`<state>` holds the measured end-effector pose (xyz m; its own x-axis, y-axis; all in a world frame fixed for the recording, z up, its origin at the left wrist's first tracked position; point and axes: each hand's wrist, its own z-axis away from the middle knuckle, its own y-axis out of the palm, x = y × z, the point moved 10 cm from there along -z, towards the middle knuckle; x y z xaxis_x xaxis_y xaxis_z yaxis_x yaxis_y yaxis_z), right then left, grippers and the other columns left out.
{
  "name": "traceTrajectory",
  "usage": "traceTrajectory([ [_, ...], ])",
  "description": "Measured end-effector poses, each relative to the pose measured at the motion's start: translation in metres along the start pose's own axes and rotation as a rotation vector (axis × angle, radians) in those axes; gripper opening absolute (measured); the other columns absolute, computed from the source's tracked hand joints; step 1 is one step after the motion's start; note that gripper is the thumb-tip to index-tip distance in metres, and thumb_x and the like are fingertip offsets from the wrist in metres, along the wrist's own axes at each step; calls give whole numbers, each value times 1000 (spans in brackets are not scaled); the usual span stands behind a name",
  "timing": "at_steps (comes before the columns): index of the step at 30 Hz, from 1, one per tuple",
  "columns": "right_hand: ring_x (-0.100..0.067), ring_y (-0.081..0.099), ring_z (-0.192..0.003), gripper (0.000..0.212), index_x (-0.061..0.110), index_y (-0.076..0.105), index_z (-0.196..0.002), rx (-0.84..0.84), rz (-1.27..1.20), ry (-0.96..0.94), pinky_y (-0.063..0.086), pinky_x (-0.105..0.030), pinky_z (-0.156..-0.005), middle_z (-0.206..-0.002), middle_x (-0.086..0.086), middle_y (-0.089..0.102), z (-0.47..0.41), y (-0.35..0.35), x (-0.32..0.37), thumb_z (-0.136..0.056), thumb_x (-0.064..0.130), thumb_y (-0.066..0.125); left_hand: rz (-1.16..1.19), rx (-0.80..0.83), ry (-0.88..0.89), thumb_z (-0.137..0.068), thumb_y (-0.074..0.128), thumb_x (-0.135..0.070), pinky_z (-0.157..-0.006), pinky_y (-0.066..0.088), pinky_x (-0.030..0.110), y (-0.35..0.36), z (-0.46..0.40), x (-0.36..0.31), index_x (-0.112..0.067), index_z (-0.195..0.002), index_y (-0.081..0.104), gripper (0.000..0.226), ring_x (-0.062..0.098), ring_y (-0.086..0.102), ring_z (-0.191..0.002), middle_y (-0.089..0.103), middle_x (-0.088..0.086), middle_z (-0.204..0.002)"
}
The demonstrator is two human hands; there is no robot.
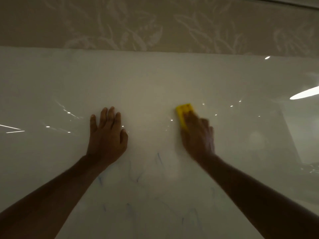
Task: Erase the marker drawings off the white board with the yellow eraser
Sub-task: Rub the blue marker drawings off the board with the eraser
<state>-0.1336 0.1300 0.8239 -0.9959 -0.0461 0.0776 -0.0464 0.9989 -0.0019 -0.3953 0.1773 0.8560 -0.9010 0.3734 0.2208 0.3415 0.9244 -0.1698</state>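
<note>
A glossy white board [155, 80] fills most of the view. My right hand [198, 135] presses a yellow eraser [183, 112] flat against the board, right of centre; the hand is blurred by motion and covers the eraser's lower part. My left hand [107, 133] lies flat on the board with its fingers spread, holding nothing, about a hand's width left of the eraser. Faint blue marker streaks [159, 159] show below and between my hands, and more smudges [193, 219] lie lower down near the bottom of the view.
Above the board's top edge runs a beige wall with a pale leaf pattern [138, 31]. Reflections of ceiling lights [303, 94] glare on the right side of the board.
</note>
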Motion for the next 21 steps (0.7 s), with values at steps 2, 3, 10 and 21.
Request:
traceTrajectory([
  [2,-28,47,-109,63,41,21,-159,93,10,-360,43,-40,-79,-169,12,16,64,15,46,-101,38,45,9,-12,2,-92,37,-26,-120,22,70,0,3,0,10,-140,52,63,50,38,-146,45,31,-154],
  [3,-27,49,-109,61,41,21,-159,117,18,-493,43,-39,-76,-168,14,18,89,19,56,-102,39,43,10,-11,6,-92,37,-26,-120,22,69,1,4,0,10,-141,52,63,50,38,-147,45,31,-154],
  [10,-48,52,-112,57,16,45,-151,-69,-32,296,46,-51,-86,-154,-11,46,46,-14,-116,-97,25,58,5,-1,8,-92,43,-22,-123,20,64,4,13,4,9,-143,48,60,50,33,-148,41,31,-156],
  [21,-34,51,-116,63,36,33,-156,142,-51,-394,44,-42,-81,-167,9,23,152,20,49,-98,32,56,28,27,-3,-96,39,-26,-125,17,62,7,25,9,10,-147,43,62,53,27,-150,33,35,-160],
])
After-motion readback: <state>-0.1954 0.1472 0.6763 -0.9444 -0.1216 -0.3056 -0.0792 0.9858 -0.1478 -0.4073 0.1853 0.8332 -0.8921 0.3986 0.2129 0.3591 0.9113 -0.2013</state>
